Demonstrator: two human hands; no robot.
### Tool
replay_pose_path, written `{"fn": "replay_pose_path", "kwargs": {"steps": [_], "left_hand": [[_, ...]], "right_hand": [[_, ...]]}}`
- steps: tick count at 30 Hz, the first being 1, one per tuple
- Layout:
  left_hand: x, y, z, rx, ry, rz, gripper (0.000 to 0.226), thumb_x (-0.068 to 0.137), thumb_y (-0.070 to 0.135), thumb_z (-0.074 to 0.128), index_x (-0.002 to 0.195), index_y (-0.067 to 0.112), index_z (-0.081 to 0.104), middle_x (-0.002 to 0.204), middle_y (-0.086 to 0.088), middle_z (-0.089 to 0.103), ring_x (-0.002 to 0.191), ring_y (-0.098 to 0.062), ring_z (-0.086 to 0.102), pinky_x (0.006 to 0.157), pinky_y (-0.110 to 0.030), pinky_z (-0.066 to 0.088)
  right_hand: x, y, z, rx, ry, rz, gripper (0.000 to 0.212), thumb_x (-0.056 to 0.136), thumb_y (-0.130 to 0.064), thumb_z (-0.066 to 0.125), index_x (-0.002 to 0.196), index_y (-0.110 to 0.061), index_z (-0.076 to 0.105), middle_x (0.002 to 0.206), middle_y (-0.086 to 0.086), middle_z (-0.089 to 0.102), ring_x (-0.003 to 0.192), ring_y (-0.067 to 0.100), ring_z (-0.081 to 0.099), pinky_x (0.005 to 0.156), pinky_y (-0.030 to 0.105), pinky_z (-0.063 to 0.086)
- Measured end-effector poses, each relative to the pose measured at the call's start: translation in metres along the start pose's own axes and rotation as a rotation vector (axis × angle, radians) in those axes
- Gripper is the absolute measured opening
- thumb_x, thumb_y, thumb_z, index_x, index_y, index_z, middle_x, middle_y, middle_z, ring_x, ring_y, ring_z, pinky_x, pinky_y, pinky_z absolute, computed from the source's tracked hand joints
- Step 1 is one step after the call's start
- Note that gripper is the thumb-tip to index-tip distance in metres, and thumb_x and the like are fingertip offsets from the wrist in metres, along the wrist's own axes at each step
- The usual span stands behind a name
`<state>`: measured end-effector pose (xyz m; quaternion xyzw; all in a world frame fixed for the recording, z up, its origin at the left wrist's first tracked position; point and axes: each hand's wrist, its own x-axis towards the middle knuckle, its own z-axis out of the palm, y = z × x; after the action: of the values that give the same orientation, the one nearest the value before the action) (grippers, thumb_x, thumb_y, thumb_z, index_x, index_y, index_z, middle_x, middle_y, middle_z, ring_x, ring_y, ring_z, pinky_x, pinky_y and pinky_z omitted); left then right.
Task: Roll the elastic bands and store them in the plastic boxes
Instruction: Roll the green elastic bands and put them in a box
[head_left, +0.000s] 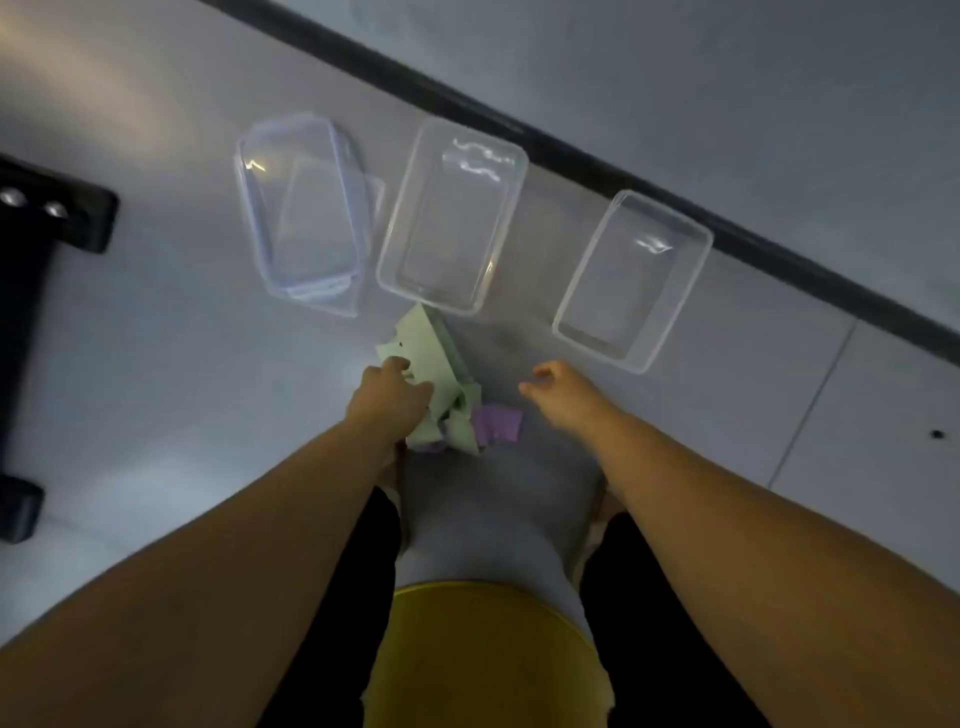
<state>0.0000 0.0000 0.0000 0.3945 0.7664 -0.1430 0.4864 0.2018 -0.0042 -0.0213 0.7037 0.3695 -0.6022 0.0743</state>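
Left hand (389, 395) curled around blurred green band (422, 340); right hand (553, 388) slack, empty

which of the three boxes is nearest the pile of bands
The middle box: its near end sits right next to the green bands at the top of the pile. The left box and right box lie farther off to either side.
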Motion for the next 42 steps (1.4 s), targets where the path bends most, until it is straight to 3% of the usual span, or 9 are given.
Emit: {"fn": "replay_pose_path", "kwargs": {"steps": [6,10,13,16,21,24,33,38,42], "left_hand": [[0.053,-0.031,0.061,-0.176,0.013,-0.045,0.074,0.085,0.037,0.062,0.145,0.014,0.026,0.141,-0.018,0.033,0.126,-0.037,0.040,0.106,-0.043,0.035],[0.075,-0.048,0.084,-0.394,0.095,0.060,0.100,0.053,0.048,0.077,0.137,0.012,0.037,0.130,-0.015,0.050,0.120,-0.032,0.049,0.100,-0.044,0.044],[0.085,-0.056,0.089,-0.432,0.114,0.095,0.072,0.065,0.037,0.074,0.128,0.012,0.048,0.121,-0.011,0.058,0.112,-0.029,0.054,0.096,-0.043,0.046],[0.080,-0.061,0.078,-0.345,0.132,0.109,0.041,0.086,0.022,0.062,0.124,0.010,0.055,0.119,-0.016,0.061,0.111,-0.035,0.055,0.097,-0.040,0.043],[0.055,-0.063,0.047,-0.230,0.080,0.152,0.033,0.092,0.011,0.050,0.124,0.006,0.053,0.118,-0.019,0.059,0.109,-0.034,0.053,0.078,-0.031,0.037],[0.031,-0.055,0.029,-0.228,0.004,0.235,0.033,0.091,0.015,0.057,0.123,0.008,0.056,0.118,-0.014,0.061,0.107,-0.025,0.055,0.083,-0.030,0.040],[-0.071,-0.014,-0.028,-0.184,-0.038,0.451,0.025,0.089,0.018,0.062,0.113,0.013,0.060,0.100,-0.003,0.061,0.083,-0.014,0.055,0.062,-0.010,0.044],[-0.140,-0.002,-0.061,-0.260,-0.012,0.548,0.029,0.084,0.032,0.067,0.109,0.016,0.065,0.106,-0.007,0.068,0.099,-0.027,0.063,0.092,-0.040,0.050],[-0.187,-0.003,-0.060,-0.595,-0.061,0.593,0.023,0.084,0.032,0.066,0.096,0.012,0.067,0.096,-0.015,0.070,0.083,-0.030,0.064,0.081,-0.041,0.051]], "right_hand": [[0.056,0.035,0.058,0.103,-0.049,-0.030,0.067,0.087,-0.027,0.064,0.141,-0.005,0.030,0.143,0.016,0.039,0.128,0.028,0.042,0.101,0.031,0.034],[0.074,0.039,0.094,0.241,-0.031,-0.148,0.066,0.069,-0.032,0.080,0.123,-0.009,0.050,0.124,0.013,0.059,0.112,0.024,0.057,0.092,0.033,0.047],[0.102,0.059,0.126,0.236,0.000,-0.251,0.068,0.056,-0.047,0.076,0.116,-0.024,0.054,0.120,0.007,0.062,0.112,0.028,0.058,0.097,0.047,0.045],[0.086,0.053,0.131,0.254,0.037,-0.226,0.045,0.086,-0.020,0.062,0.129,-0.015,0.049,0.128,0.014,0.056,0.117,0.033,0.053,0.099,0.048,0.043],[0.056,0.040,0.103,0.214,0.056,-0.272,0.026,0.096,-0.008,0.047,0.119,0.000,0.058,0.118,0.016,0.061,0.099,0.019,0.055,0.077,0.022,0.044],[0.035,0.029,0.081,0.217,0.062,-0.296,0.025,0.097,-0.011,0.045,0.115,-0.001,0.059,0.106,0.017,0.062,0.088,0.019,0.054,0.060,0.022,0.047],[-0.067,0.002,0.007,0.219,0.107,-0.413,0.016,0.097,-0.022,0.048,0.091,-0.013,0.060,0.081,0.006,0.059,0.070,0.014,0.052,0.060,0.021,0.044],[-0.158,-0.009,-0.042,0.017,0.133,-0.478,0.027,0.092,-0.036,0.054,0.073,-0.019,0.062,0.060,-0.007,0.055,0.055,0.007,0.046,0.055,0.020,0.038],[-0.222,-0.003,-0.056,0.090,0.212,-0.543,0.028,0.090,-0.038,0.055,0.081,-0.014,0.066,0.070,0.003,0.061,0.061,0.014,0.053,0.060,0.025,0.042]]}}
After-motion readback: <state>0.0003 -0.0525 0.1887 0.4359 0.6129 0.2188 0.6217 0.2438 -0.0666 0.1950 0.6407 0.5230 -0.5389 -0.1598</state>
